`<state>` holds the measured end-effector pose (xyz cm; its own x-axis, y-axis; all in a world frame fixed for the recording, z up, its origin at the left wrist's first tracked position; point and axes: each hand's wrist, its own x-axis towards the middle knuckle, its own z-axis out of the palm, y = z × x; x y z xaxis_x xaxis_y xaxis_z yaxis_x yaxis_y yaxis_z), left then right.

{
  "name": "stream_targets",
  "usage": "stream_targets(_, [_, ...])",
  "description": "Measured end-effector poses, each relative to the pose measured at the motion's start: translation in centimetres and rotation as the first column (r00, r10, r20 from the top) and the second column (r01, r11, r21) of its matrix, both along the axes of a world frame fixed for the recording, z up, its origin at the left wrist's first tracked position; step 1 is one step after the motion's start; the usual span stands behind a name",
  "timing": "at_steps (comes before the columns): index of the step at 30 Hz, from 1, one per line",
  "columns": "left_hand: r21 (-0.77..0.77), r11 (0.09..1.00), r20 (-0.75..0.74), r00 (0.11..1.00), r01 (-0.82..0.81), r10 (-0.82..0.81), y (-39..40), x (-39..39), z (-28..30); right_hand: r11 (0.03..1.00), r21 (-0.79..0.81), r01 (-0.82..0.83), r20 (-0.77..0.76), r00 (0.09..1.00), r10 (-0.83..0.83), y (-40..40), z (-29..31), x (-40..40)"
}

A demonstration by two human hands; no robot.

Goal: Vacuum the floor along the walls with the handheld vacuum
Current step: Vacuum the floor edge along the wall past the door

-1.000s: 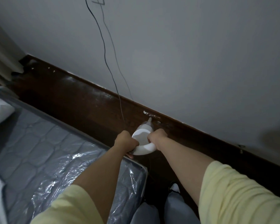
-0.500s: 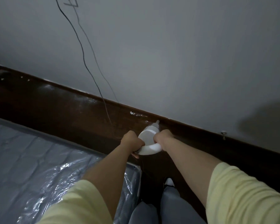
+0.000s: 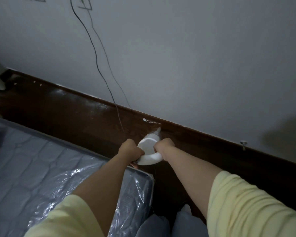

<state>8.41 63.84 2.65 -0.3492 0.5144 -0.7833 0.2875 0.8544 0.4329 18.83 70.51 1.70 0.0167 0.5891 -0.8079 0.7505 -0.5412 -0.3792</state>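
Observation:
A small white handheld vacuum (image 3: 148, 152) hangs over the dark wooden floor (image 3: 85, 120), its narrow nozzle pointing down at the strip where floor meets the grey wall (image 3: 178, 65). My left hand (image 3: 130, 150) grips its curved handle on the left side. My right hand (image 3: 163, 147) holds the handle on the right side. White specks (image 3: 146, 119) lie on the floor just beyond the nozzle tip.
A plastic-wrapped grey mattress (image 3: 41, 168) fills the lower left, its corner just under my left hand. A thin black cord (image 3: 99, 65) hangs down the wall to the floor near the vacuum. A small fitting (image 3: 243, 144) sticks out of the wall base at right.
The view has swung back to the left and the wall's corner shows again. Both hands keep their hold, with the nozzle staying at the wall's base near the white specks.

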Motion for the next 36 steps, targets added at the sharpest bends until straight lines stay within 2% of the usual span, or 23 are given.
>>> stream_targets(9, [-0.009, 1.0, -0.024, 0.999, -0.025, 0.024, 0.0, 1.1, -0.1, 0.999, -0.003, -0.036, -0.009, 0.999, 0.036, 0.1, -0.4, 1.0])
stream_targets(14, [-0.006, 1.0, 0.016, 1.0, -0.003, 0.003, 1.0, 4.3, 0.1, 1.0, -0.002, 0.002, 0.008, 1.0, -0.002, 0.9, -0.1, 4.4])
stream_targets(21, [0.008, 0.994, 0.033, 0.994, 0.106, -0.106, 1.7, 10.5, 0.2, 1.0, 0.011, 0.028, 0.053, 0.998, -0.029, 1.2, -0.2, 11.0])
stream_targets(27, [0.018, 0.994, 0.061, 0.992, 0.111, -0.112, 1.0, 13.5, -0.4, 0.998, 0.01, 0.055, 0.046, 0.997, -0.056, 0.5, -0.5, 13.9])
stream_targets(36, [0.006, 0.999, 0.009, 0.999, 0.048, -0.048, -1.4, 9.1, 0.0, 0.998, -0.016, 0.059, 0.011, 0.998, -0.059, -1.8, 0.0, 9.3])
